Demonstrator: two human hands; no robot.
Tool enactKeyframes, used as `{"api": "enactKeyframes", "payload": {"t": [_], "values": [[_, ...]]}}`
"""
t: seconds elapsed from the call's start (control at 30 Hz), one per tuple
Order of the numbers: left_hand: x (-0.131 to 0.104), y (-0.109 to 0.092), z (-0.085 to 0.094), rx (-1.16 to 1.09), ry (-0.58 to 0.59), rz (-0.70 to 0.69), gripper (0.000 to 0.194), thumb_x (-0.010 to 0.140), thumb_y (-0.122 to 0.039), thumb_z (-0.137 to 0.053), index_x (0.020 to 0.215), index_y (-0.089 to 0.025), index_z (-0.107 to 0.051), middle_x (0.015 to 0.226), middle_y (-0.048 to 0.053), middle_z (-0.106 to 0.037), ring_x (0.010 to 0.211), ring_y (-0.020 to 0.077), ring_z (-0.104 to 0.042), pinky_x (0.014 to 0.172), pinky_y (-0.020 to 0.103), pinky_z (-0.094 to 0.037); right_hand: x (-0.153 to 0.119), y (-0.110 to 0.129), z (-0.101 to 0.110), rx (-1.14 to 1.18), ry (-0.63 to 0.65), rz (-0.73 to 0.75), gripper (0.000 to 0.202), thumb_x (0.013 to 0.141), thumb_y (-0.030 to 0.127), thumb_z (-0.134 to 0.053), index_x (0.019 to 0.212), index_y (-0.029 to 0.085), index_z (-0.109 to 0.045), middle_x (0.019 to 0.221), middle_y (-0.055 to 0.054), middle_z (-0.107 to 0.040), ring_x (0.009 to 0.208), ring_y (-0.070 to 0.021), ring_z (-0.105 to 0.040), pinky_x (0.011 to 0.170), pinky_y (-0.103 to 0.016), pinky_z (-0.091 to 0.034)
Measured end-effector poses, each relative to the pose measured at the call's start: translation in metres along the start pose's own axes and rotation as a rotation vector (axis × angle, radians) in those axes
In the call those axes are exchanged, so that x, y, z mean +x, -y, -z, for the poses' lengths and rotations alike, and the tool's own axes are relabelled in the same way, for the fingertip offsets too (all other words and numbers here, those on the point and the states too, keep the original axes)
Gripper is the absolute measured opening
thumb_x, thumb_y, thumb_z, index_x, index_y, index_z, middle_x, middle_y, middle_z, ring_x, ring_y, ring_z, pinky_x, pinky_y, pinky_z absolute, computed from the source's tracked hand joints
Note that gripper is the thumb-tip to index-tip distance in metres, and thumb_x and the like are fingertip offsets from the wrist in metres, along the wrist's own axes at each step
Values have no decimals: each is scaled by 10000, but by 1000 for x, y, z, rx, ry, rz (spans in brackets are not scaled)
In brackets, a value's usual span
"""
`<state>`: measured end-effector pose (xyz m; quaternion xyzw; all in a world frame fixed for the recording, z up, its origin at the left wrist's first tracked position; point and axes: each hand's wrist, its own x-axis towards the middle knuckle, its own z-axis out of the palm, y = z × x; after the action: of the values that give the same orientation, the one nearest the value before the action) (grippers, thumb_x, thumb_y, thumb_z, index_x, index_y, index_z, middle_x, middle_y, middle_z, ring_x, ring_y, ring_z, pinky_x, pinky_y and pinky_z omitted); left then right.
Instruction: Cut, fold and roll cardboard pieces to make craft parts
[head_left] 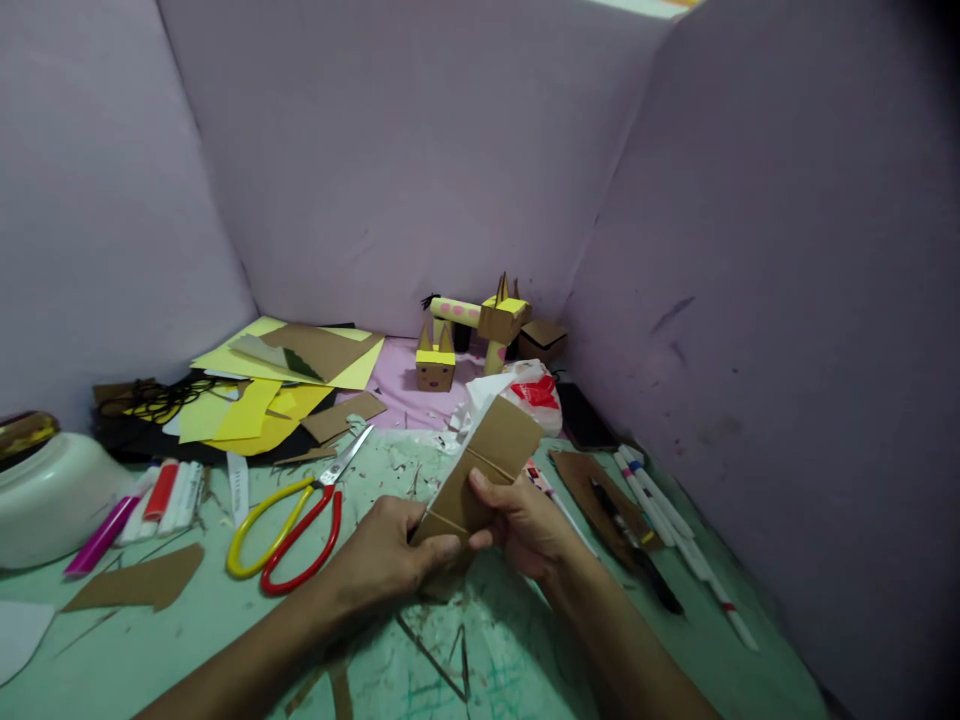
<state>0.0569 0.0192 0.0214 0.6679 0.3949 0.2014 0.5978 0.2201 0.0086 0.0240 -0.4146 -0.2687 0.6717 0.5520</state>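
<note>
Between my two hands, above the middle of the green tabletop, is a strip of brown cardboard with crease lines across it and a pale left edge. My left hand grips its lower left part, thumb on top. On the right side my right hand pinches it, its thumb pressed on the face near a crease. Scissors with one yellow and one red handle lie with blades apart, left of my left hand. Right of my right hand rests a black-handled craft knife on a brown piece.
Small cardboard animal figures stand at the back, beside a white and red plastic bag. Yellow and brown sheets pile up at left, near several markers and a white rounded container. White pens line the right side.
</note>
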Motion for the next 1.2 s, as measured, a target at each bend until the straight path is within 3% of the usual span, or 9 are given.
{"api": "enactKeyframes", "payload": {"t": [0.13, 0.33, 0.4, 0.5, 0.6, 0.73, 0.97, 1.2], "values": [[5, 5, -3, -53, -3, -1, 217, 700, -353, -592, 708, -137, -572, 588, -35, -462, 526, 92, -394, 481, 216, -311, 4, -1, 2, -14, -25, -28, 450, 555, 263, -821, 953, 157, -641, 772, -30, -709, 535, -146, -636, 269, -152, -440], [3, 0, -8, -118, 20, 39, 239, 706, -300, -549, 851, -127, -628, 707, 26, -606, 575, 126, -518, 521, 241, -424, 6, -2, 5, -44, -44, -23, 349, 539, 288, -830, 799, 126, -663, 596, 5, -650, 381, -76, -502, 221, -123, -249], [0, -1, -9, -133, 8, 64, 240, 716, -296, -544, 871, -130, -620, 711, 32, -621, 578, 136, -544, 521, 250, -439, 4, -1, 4, -50, -40, 9, 352, 530, 269, -836, 810, 141, -667, 623, 6, -666, 434, -89, -542, 284, -137, -330], [-5, -4, -9, -142, -6, 57, 200, 727, -279, -535, 848, -138, -609, 695, 23, -616, 590, 137, -555, 529, 244, -439, 1, 1, 2, -38, -24, 120, 394, 519, 221, -840, 874, 185, -673, 798, -7, -722, 669, -147, -648, 552, -210, -512], [-7, -5, -8, -122, 21, 10, 168, 711, -262, -544, 800, -136, -611, 704, 25, -616, 607, 136, -545, 538, 241, -434, 0, 2, -1, 72, -44, 195, 345, 538, 255, -823, 851, 191, -693, 804, -10, -736, 719, -178, -658, 695, -284, -528], [-6, -4, -6, -68, 33, -26, 190, 699, -277, -563, 793, -129, -635, 737, 42, -628, 656, 161, -547, 553, 253, -438, 2, 4, -5, 188, -86, 156, 309, 548, 316, -802, 801, 161, -717, 697, -32, -733, 665, -215, -656, 684, -336, -527], [-5, -1, -6, 19, 17, -54, 149, 713, -259, -557, 760, -143, -638, 688, 18, -621, 640, 158, -539, 560, 245, -411, 2, 2, -5, 207, -153, 192, 320, 489, 284, -838, 758, 173, -705, 667, -8, -725, 568, -161, -614, 545, -261, -495], [-3, 2, -7, 82, 24, -72, 114, 709, -233, -542, 726, -159, -627, 672, 15, -603, 627, 153, -515, 560, 250, -388, 0, 2, -4, 198, -172, 173, 306, 480, 273, -841, 729, 174, -695, 661, -11, -720, 532, -167, -599, 504, -285, -496]]}}
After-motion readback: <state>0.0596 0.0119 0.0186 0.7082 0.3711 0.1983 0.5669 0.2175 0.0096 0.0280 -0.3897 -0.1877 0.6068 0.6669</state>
